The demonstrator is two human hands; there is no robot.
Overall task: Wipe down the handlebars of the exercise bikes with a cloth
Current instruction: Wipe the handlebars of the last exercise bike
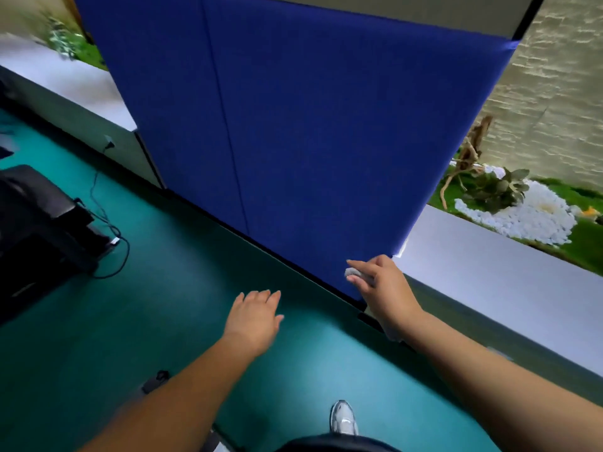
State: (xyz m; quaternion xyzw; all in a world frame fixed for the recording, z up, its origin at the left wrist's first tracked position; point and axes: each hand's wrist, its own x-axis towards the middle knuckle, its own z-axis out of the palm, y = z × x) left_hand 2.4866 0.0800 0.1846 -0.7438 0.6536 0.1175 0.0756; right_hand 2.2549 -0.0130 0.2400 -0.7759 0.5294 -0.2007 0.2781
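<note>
**Cloth held in the right hand beside a blue partition; no exercise bike handlebars in view**

The small pale grey cloth [352, 273] was bunched in the right hand [380, 288], pinched between the thumb and the curled fingers, with only a crumpled end showing past the fingertips. A further pale strip showed below the wrist [393, 332]; whether it belonged to the same cloth could not be told. The right hand was raised in front of the lower right corner of a tall blue fabric-covered partition panel [310, 141], near its bottom edge; contact with the panel could not be judged.

The left hand [256, 316] was held out flat, palm down, fingers straight and close together, gripping nothing. It hovered over the teal floor [169, 288], to the left of and lower than the right hand, the two well apart.

One white and grey trainer [342, 417] stood on the floor at the bottom of the frame, between the two forearms.

A black machine base [39, 230] lay at the left edge; what kind of machine it was could not be told. A thin black cable [107, 220] ran from it along the floor towards the wall. To the right of the panel, behind a pale ledge [489, 272], lay a bed of white pebbles [535, 220] with green turf, leafy plants [496, 187] and a light stone-faced wall [554, 93].
</note>
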